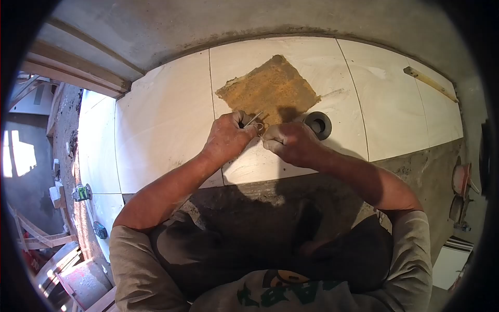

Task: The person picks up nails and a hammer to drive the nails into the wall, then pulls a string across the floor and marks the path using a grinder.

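Note:
My left hand (pixel 232 133) is closed around a thin, pale stick-like piece (pixel 253 119) that pokes out past the thumb. Close beside it, my right hand (pixel 291 142) has its fingers pinched together. Between the two hands shows a small pale loop (pixel 259 126), like cord or wire, which runs to the right fingertips; its exact kind is too small to tell. A dark grey ring-shaped roll (pixel 324 125) lies just past my right hand. Beyond both hands, a rough brown sheet (pixel 275 86) rests flat on the white tiles.
Large white floor tiles (pixel 161 125) border bare grey ground (pixel 416 162) near my knees. A wooden strip (pixel 430 83) lies at the right by the wall. At the left are a green tool (pixel 81 192), a reddish bucket (pixel 86 283) and a wooden frame (pixel 78 60).

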{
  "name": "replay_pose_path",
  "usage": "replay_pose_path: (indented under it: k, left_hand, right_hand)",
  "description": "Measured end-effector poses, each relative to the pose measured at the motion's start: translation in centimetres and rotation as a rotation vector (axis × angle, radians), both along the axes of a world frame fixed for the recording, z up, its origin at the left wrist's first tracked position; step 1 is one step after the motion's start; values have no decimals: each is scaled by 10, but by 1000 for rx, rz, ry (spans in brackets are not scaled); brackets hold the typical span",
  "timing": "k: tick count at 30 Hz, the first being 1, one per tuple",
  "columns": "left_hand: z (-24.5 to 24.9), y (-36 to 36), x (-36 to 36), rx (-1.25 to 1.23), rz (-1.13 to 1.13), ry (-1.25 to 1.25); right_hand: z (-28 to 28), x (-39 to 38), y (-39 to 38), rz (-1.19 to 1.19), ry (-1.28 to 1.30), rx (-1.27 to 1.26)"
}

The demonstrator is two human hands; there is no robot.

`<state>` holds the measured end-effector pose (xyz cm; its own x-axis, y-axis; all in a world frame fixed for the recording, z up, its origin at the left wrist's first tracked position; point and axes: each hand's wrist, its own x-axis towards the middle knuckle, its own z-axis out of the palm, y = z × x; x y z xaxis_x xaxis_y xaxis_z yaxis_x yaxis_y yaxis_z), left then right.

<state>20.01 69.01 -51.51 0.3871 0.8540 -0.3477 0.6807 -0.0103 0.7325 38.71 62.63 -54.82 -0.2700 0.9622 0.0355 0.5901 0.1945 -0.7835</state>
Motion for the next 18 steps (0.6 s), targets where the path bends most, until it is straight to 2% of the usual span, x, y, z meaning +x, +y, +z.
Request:
replay_pose_path:
  k: [1, 5, 10, 18]
  left_hand:
    - [0, 0, 0, -7, 7, 10]
    - [0, -2, 1, 39, -40, 13]
    - [4, -2, 2, -58, -58, 28]
    - [12, -5, 5, -64, -114, 15]
  right_hand:
    - [-1, 0, 0, 48, -53, 153]
    - [13, -2, 3, -3, 85, 150]
    - [24, 0, 6, -67, -136, -13]
    - [25, 2, 9, -121, -123, -165]
